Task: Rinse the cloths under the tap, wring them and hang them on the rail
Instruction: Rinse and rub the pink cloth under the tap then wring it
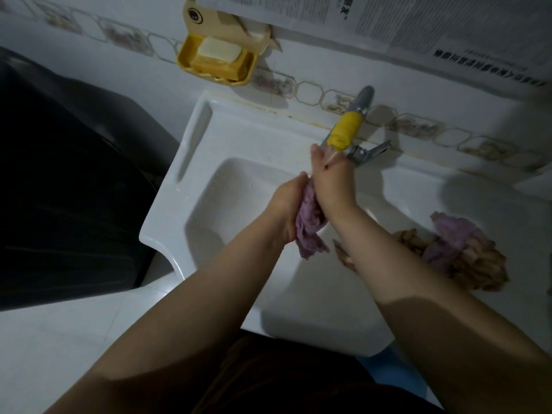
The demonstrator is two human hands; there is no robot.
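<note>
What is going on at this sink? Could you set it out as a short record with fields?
Place: white ceramic sink against a tiled wall
Left hand: grips the bunched purple cloth over the basin
Right hand: grips the same cloth higher up, just below the tap
Tap: grey metal tap with a yellow sleeve
Waiting: heap of purple and beige cloths on the sink's right ledge
On the wall: yellow soap dish holding a pale soap bar
Rail: not in view
</note>
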